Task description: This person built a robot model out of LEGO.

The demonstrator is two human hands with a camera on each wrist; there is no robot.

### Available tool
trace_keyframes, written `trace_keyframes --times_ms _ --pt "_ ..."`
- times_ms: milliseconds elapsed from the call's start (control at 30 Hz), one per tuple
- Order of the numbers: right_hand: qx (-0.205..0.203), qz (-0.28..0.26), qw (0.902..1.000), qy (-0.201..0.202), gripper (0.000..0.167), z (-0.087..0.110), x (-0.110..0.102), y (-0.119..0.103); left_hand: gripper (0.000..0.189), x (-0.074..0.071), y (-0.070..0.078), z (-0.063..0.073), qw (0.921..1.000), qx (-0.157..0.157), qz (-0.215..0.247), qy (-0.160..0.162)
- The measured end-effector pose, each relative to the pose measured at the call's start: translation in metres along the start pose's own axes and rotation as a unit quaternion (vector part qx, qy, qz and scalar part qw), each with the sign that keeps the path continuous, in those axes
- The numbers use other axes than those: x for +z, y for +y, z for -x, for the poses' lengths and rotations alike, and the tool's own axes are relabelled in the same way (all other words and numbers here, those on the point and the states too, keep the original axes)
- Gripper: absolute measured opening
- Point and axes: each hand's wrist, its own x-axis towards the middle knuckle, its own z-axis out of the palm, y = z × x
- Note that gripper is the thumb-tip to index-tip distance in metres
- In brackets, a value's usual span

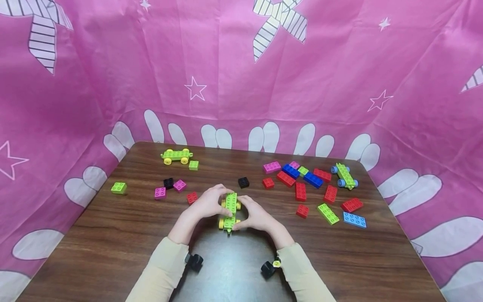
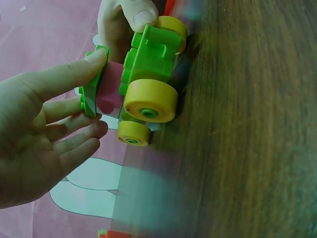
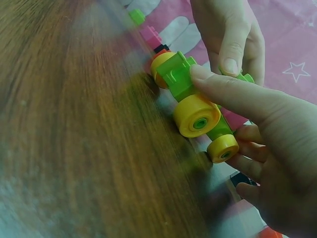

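Note:
In the head view my left hand point(image 1: 211, 202) and right hand point(image 1: 258, 214) meet over a lime-green toy car base point(image 1: 228, 223) with yellow wheels, near the table's middle. Thumb and fingers of the left hand pinch a thin lime-green studded brick point(image 2: 92, 89), raised above the base's studs with a gap in the left wrist view. The right hand grips the base from its side; its thumb presses the near end and its fingers lie by a far yellow wheel point(image 3: 223, 148). Part of the base is hidden under the raised brick.
A second yellow-wheeled base point(image 1: 176, 155) stands back left, a blue-wheeled one point(image 1: 344, 176) back right. Several red bricks point(image 1: 300, 191), blue bricks point(image 1: 313, 179) and a light-blue brick point(image 1: 354, 219) lie to the right. A black brick point(image 1: 243, 182) sits just beyond the hands; a red brick point(image 1: 192, 197) is beside the left hand.

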Motion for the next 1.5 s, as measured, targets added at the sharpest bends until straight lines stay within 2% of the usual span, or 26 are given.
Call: trace_keyframes --times_ms 267,500,733,967,1167,1500 --pt "-0.003 0.009 0.9999 0.002 0.092 -0.001 0.001 0.002 0.065 0.001 -0.005 0.001 0.9999 0.009 0.011 -0.002" --pt "0.000 0.008 1.0000 0.002 0.091 0.000 0.000 0.003 0.072 0.001 -0.012 0.003 0.9986 0.045 0.023 -0.015" --pt "0.001 0.005 1.0000 0.000 0.092 0.001 0.000 0.004 0.078 0.005 -0.011 0.001 0.9958 0.075 0.053 0.004" --pt "0.003 0.002 1.0000 -0.002 0.092 0.001 0.001 0.003 0.071 0.010 -0.011 -0.003 0.9962 0.055 0.063 0.023" --pt "0.000 0.000 1.0000 -0.007 0.092 0.001 0.001 0.002 0.069 0.011 -0.011 -0.003 0.9959 0.039 0.077 0.026" --pt "-0.003 0.000 1.0000 -0.001 0.092 0.001 0.000 0.003 0.066 0.010 -0.003 -0.002 0.9965 0.016 0.076 0.031"
